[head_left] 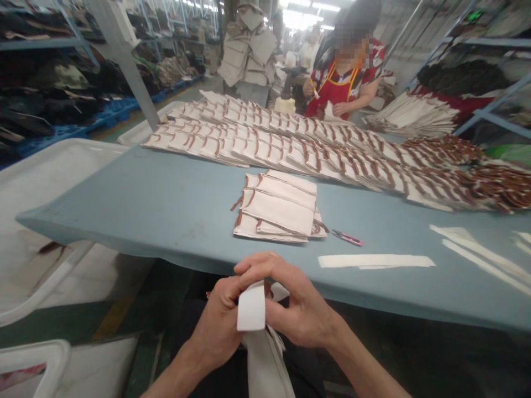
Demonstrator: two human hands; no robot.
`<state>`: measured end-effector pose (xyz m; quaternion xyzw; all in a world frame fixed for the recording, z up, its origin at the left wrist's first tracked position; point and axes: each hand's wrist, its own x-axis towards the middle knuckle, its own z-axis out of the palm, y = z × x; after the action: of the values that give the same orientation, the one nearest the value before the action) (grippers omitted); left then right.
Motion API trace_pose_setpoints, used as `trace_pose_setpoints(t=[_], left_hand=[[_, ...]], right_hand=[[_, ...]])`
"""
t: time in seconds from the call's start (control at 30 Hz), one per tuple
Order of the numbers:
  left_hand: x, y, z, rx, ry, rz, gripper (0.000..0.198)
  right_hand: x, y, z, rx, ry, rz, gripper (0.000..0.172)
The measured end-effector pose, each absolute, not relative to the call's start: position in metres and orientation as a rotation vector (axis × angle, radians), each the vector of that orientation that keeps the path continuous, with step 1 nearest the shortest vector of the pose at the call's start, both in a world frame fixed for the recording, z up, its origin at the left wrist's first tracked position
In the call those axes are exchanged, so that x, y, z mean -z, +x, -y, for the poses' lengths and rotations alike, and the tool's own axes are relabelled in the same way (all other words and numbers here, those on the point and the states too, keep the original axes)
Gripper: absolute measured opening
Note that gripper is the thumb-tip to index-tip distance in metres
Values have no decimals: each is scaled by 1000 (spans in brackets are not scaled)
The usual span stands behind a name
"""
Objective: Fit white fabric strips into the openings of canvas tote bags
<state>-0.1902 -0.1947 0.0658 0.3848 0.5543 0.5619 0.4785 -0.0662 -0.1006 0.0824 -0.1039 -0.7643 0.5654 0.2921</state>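
At lower centre, the left hand [219,315] and right hand [298,301], both pinching the flat, white, cloth-like strip [251,308], should press evenly.

The tabletop [174,215] is plain blue-grey. The held strip [251,309] is plain white; the held fabric [265,367] is pale beige. The stacked pieces [282,207] are cream with brown edging. The overlapping rows [265,145] are cream, marked by repeating brown bands. The loose strip [375,261] is off-white. The cutter [352,239] has a pink handle. The apron [335,89] is red with yellow trim.
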Motion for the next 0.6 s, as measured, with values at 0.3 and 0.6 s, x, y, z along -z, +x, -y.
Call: trace_pose_setpoints(t=[0.3, 0.6], left_hand=[[-44, -189, 221, -1332, 687, -1230, 45], [-39, -184, 239, -1223, 515, -1314, 53]], right_hand=[[-55, -69, 126, -1620, -826, 1341, 42], [-15, -67, 151, -1688, -1078, 1167, 51]])
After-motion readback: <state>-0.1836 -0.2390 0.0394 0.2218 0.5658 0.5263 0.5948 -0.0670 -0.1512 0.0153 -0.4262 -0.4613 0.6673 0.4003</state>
